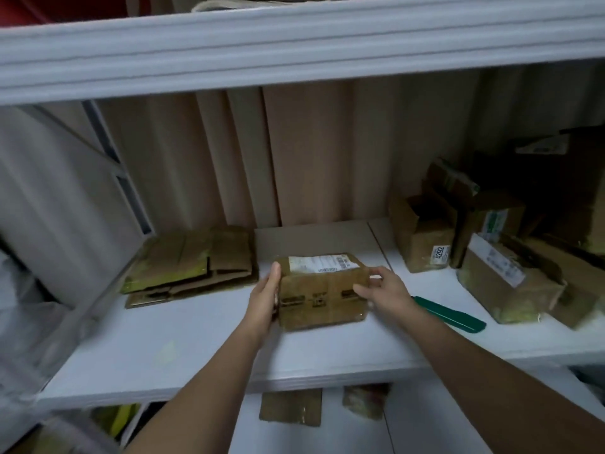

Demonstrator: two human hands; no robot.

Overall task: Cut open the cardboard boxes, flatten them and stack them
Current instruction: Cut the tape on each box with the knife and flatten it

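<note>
A white sticker [439, 255] on an open box [422, 237] reads "4292"

We find the head view dim and low in contrast, with a greenish cast over the cardboard. The white shelf board [196, 342] is the brightest surface and shows no glare. The recess at far right is deepest in shadow; the open boxes [491, 257] there lose detail. The upper shelf rail [294, 54] bows, as wide-angle distortion bends straight lines toward the edges. The left margin is smeared and soft. We read the label "4292" [439, 252], yet the print on the held box's shipping label [322, 263] is too blurred. Both hands look slightly soft at their outlines.
</note>
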